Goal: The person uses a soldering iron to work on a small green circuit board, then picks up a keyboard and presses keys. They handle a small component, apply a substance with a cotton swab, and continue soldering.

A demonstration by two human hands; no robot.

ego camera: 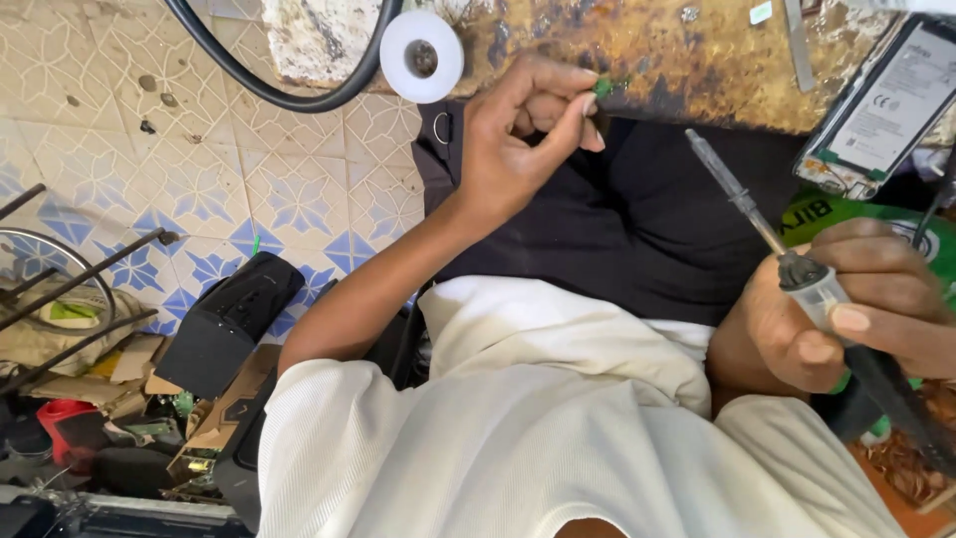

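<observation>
My left hand is raised at the edge of a worn, stained workbench, pinching a tiny green part between thumb and fingertips. My right hand grips a soldering iron by its handle, low at the right. The iron's metal tip points up and left toward the bench, over my black trousers. The tip is well apart from the green part. My white shirt fills the bottom of the view.
A white tape roll and a black cable loop lie at the bench's left end. An opened phone with its battery showing rests at the right. Patterned floor tiles, a black box and scrap clutter lie at the left.
</observation>
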